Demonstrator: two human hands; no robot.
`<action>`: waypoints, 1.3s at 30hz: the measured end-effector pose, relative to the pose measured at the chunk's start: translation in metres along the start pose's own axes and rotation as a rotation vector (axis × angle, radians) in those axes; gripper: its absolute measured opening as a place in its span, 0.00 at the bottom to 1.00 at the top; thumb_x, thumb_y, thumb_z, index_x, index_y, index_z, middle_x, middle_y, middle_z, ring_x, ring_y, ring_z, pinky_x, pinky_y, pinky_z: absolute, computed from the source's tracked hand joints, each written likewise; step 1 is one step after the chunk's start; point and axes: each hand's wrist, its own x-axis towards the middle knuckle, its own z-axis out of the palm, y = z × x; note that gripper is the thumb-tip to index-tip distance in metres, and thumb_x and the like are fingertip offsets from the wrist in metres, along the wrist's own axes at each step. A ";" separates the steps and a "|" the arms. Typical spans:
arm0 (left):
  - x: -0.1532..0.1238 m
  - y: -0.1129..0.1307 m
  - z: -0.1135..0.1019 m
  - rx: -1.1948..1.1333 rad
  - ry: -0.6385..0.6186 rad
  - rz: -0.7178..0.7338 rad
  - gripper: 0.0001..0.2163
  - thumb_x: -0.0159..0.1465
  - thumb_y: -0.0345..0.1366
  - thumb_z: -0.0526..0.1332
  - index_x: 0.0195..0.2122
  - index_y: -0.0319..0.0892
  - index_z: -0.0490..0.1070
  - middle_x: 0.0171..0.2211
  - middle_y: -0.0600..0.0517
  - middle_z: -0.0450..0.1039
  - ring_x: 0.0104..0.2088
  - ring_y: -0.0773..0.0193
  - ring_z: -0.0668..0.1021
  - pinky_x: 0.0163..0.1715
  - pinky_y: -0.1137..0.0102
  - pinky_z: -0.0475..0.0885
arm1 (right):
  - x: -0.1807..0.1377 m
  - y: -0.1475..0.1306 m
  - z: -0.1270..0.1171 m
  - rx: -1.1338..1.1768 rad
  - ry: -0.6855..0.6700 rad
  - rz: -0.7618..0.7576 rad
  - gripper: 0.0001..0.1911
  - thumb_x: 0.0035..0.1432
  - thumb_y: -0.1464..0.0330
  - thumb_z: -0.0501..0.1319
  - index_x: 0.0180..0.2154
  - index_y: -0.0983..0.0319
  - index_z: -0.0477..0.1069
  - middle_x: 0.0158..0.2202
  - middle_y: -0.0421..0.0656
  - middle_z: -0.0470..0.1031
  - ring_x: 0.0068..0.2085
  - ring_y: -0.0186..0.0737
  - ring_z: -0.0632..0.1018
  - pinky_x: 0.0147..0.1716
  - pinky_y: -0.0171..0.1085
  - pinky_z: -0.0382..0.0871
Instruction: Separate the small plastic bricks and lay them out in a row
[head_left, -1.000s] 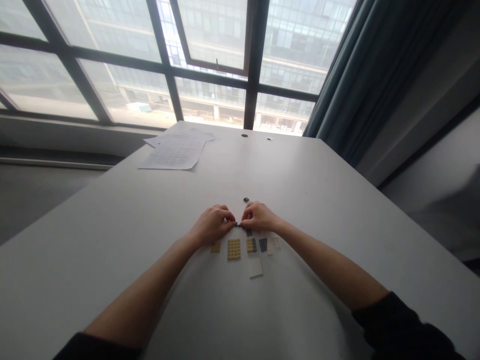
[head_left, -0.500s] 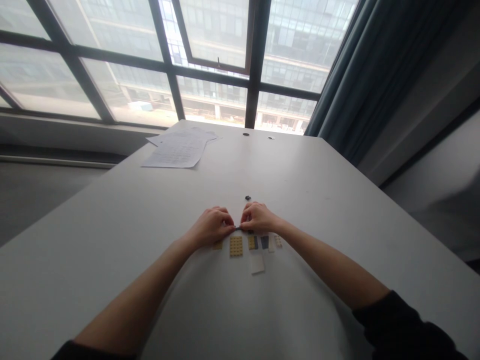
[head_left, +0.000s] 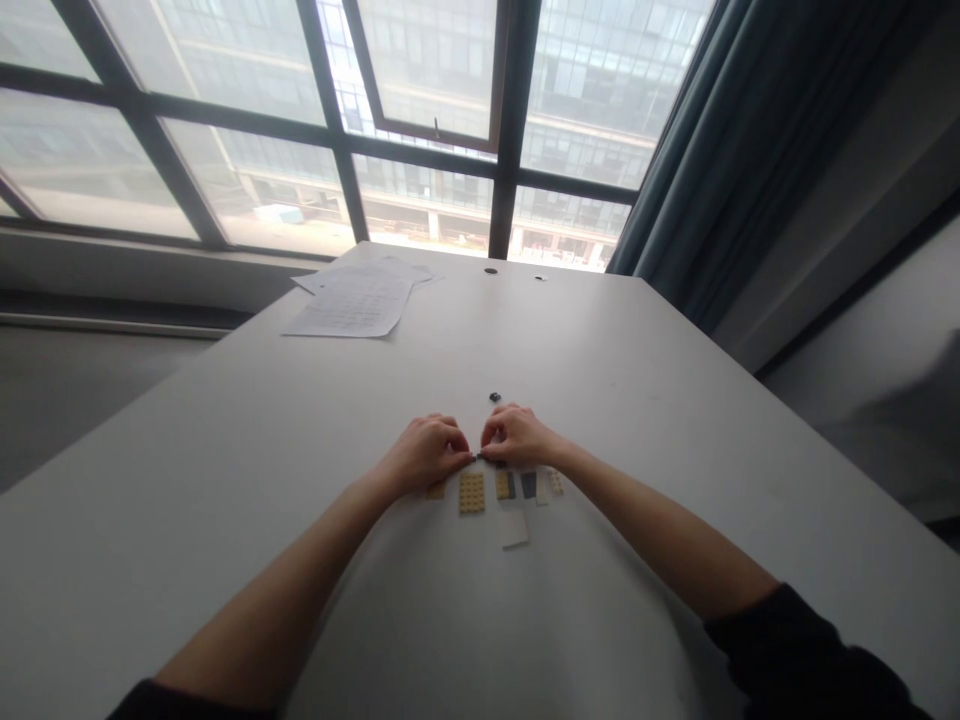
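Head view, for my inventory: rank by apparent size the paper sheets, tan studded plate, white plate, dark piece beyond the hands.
1. paper sheets
2. white plate and tan studded plate: too alike to rank
3. dark piece

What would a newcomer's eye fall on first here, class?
The left hand and right hand meet in the middle of the table, pinching a tiny dark piece between them. Just nearer lies a row of small plates, the tan plate clearest. Far off, papers lie by the window.
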 end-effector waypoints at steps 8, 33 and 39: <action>0.017 0.003 0.007 0.056 0.047 -0.069 0.08 0.57 0.39 0.60 0.28 0.45 0.78 0.31 0.51 0.76 0.35 0.60 0.74 0.38 0.68 0.66 | 0.002 0.014 -0.003 -0.008 0.043 0.061 0.04 0.49 0.68 0.65 0.30 0.58 0.79 0.33 0.40 0.75 0.41 0.40 0.73 0.46 0.41 0.60; 0.026 0.021 0.013 0.076 0.005 -0.076 0.07 0.55 0.37 0.60 0.28 0.46 0.79 0.30 0.51 0.77 0.36 0.60 0.75 0.38 0.68 0.66 | -0.014 0.018 -0.015 0.016 0.039 0.052 0.03 0.48 0.70 0.66 0.29 0.59 0.79 0.31 0.40 0.74 0.37 0.37 0.72 0.42 0.37 0.62; 0.024 0.022 0.014 0.091 0.003 -0.062 0.08 0.56 0.38 0.60 0.28 0.47 0.78 0.30 0.51 0.77 0.35 0.60 0.75 0.38 0.67 0.65 | -0.014 0.022 -0.014 0.037 0.044 0.036 0.04 0.49 0.71 0.66 0.30 0.59 0.79 0.30 0.40 0.73 0.37 0.36 0.72 0.41 0.36 0.61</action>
